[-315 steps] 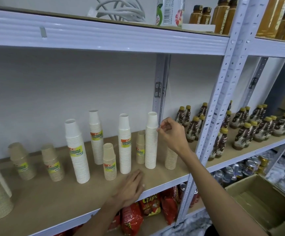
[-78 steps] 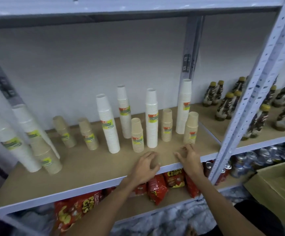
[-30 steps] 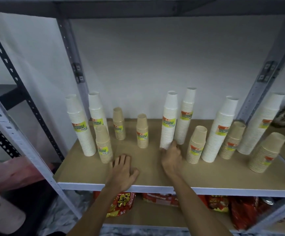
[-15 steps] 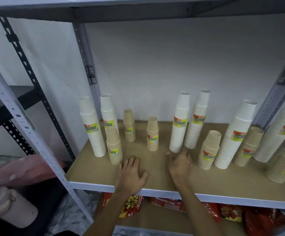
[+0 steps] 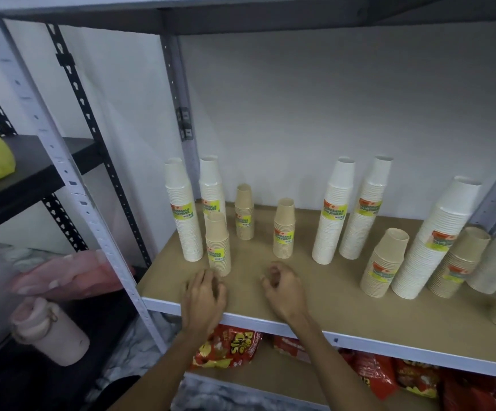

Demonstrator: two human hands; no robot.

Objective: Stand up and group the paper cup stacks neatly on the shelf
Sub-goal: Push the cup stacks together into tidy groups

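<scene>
Wall (image 5: 300, 108): plain white, unmarked, straight beyond both hands.
Upper board (image 5: 240, 13): dark grey underside, overhead, casts shade downward.
Slotted upright (image 5: 71, 185): pale grey metal, left of the hands.
Rear post (image 5: 181, 114): grey, perforated, bracket at mid-height, beyond the hands and left.
Side shelf (image 5: 27, 170): black, further left, higher than the hands.
Floor (image 5: 226, 396): marbled grey-white, below the hands.
Light: dim, cool.

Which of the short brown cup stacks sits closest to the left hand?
The brown stack at the front left, just ahead of the left hand and before the two tall white stacks. The other brown stacks stand farther back or right.
</scene>
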